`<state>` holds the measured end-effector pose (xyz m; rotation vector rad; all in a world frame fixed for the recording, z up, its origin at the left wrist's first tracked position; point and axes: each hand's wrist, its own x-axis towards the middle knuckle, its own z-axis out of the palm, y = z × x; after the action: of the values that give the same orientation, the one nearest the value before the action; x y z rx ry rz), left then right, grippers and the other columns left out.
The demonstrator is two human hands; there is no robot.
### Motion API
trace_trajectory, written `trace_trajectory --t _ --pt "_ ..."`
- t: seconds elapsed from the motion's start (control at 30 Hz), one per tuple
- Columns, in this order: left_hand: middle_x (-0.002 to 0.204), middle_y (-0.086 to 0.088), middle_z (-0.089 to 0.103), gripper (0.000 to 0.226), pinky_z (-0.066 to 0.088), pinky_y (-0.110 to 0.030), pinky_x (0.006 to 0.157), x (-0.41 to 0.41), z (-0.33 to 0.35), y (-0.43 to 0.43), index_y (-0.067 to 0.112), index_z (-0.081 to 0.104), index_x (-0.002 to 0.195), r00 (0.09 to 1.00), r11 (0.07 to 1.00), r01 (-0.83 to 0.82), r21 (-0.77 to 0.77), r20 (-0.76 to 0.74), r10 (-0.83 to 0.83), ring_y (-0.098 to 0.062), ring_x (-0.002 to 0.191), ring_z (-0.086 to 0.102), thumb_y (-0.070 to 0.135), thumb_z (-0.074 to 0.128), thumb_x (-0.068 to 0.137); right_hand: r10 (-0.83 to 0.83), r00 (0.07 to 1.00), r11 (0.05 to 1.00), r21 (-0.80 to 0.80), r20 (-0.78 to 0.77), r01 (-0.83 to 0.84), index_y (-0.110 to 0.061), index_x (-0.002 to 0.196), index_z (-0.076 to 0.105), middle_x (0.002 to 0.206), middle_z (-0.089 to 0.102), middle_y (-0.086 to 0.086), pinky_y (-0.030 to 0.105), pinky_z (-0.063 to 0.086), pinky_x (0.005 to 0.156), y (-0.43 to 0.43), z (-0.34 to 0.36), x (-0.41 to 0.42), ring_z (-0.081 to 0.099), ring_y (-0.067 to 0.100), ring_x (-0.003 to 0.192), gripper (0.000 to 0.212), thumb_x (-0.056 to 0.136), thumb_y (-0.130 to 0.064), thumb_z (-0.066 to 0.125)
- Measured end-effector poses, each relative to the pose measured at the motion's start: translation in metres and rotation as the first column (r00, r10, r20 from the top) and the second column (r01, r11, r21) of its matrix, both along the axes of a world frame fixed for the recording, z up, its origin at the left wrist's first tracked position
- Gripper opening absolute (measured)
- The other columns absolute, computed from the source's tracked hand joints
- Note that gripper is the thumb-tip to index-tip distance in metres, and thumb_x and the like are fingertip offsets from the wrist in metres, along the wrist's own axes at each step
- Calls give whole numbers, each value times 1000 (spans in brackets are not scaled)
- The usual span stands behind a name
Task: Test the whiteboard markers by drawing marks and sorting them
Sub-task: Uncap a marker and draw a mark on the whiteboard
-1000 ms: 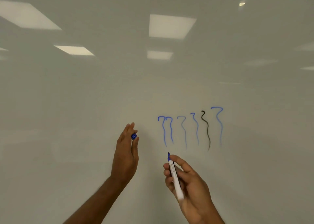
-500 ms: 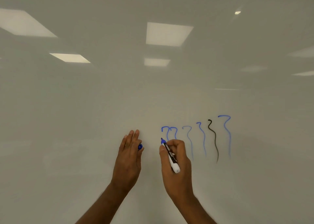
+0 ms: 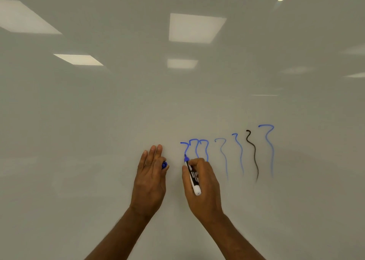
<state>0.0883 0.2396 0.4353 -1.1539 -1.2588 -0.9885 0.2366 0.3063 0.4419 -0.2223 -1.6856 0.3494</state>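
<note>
I observe the right hand [image 3: 201, 182] gripping the blue whiteboard marker [image 3: 193, 176]. Its long axis is near upright, tip up and slightly left, touching the whiteboard [image 3: 98, 121] at the leftmost blue squiggle [image 3: 185, 148]. The left hand [image 3: 150, 178] pinches the blue cap [image 3: 164, 164] just beside.

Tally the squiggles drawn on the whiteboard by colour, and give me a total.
Blue squiggles: 6, counting the unfinished leftmost one
Black squiggles: 1
Total: 7
</note>
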Motion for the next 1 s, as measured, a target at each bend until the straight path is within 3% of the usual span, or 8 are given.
trace_trajectory --t 0.2,0.3,0.4,0.47,0.53,0.63,0.77,1.0 --pt "151 -11 41 45 21 -34 124 3 3 -7 -1 40 145 998 992 -18 -129 49 25 -21 145 34 26 33 109 35 985 989 -150 170 -9 -32 89 48 70 53 -9 29 48 57 -2 -35 24 51 12 63 14 97 -43 51" --pt "154 1 42 47 28 -31 121 26 7 -24 11 45 148 910 974 184 -132 397 -118 -11 145 33 32 38 107 197 978 925 -343 70 -162 -26 87 52 65 57 2 43 51 54 -23 -39 49 54 21 56 14 97 -28 62" --pt "127 12 67 31 45 -28 108 65 8 -47 21 64 128 579 884 446 142 708 -406 -2 123 59 31 51 102 345 938 856 -405 -11 -320 -25 94 60 75 63 3 40 55 64 -51 -38 77 61 29 70 9 94 -22 68" --pt "109 0 76 21 53 -35 99 85 11 -59 12 68 114 178 724 529 442 776 -605 -14 107 71 23 56 101 441 897 801 -441 -22 -405 -32 99 65 84 68 -2 30 55 70 -65 -35 91 64 23 78 13 93 -20 68" --pt "111 -14 75 25 57 -41 94 97 9 -68 3 64 119 -246 503 529 683 691 -680 -29 105 72 18 55 101 518 856 749 -477 -11 -459 -36 103 67 96 72 -7 31 56 80 -75 -34 100 68 15 89 19 94 -20 67" --pt "119 -20 71 32 58 -42 93 112 2 -79 2 57 130 -536 333 448 830 547 -643 -31 109 71 16 52 101 575 817 731 -481 51 -484 -42 109 66 110 73 -12 37 57 87 -87 -36 108 68 13 106 17 95 -32 63" --pt "121 -21 70 33 59 -40 89 130 -3 -89 5 58 131 -638 255 393 884 462 -616 -30 108 71 17 51 101 590 803 730 -481 87 -485 -49 111 63 112 71 -21 32 57 90 -93 -41 112 66 6 111 22 90 -47 59" --pt "116 -22 71 33 62 -38 77 145 -16 -103 6 63 128 -627 285 424 859 506 -592 -31 103 73 18 53 98 595 801 711 -503 59 -491 -52 108 64 108 69 -31 20 56 88 -95 -53 117 65 0 109 23 90 -47 51"
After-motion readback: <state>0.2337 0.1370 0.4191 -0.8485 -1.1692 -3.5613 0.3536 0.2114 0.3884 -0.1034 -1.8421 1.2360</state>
